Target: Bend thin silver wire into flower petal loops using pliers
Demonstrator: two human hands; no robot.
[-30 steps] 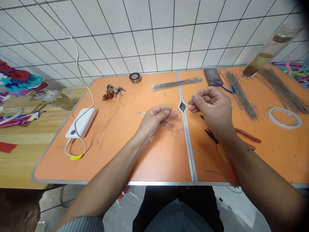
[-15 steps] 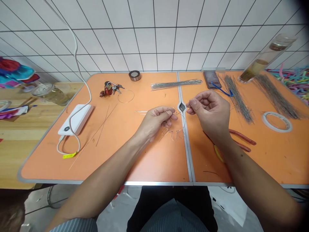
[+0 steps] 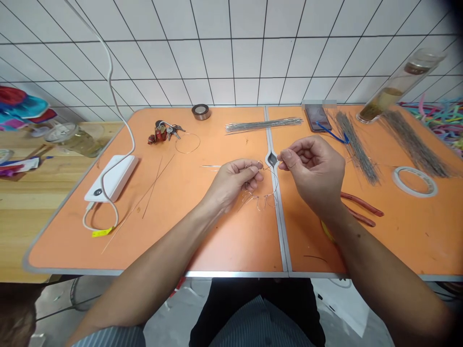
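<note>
Thin copper-coloured wire (image 3: 277,184), bent into a ring with several small loops, hangs over the table's middle seam. My left hand (image 3: 235,180) is closed, pinching this wire between thumb and fingers. To its right, my right hand (image 3: 314,168) is closed too, thumb against forefinger, at the tip of a wire end that runs across from the left hand. The wire is so fine that its exact hold in the right fingertips is hard to see. Red-handled pliers (image 3: 361,203) lie partly hidden beneath my right wrist.
On the orange table (image 3: 231,246) lie silver wires (image 3: 264,125), two darker wire bundles (image 3: 358,149), a phone (image 3: 318,117), white tape (image 3: 415,182), dark tape (image 3: 201,112), keys (image 3: 170,130), a wire ring (image 3: 188,143) and a white power bank (image 3: 111,178). A glass bottle (image 3: 387,96) stands back right.
Almost nothing differs. The view has shifted very slightly, and both hands keep the same pinch on the wire with barely any movement.
</note>
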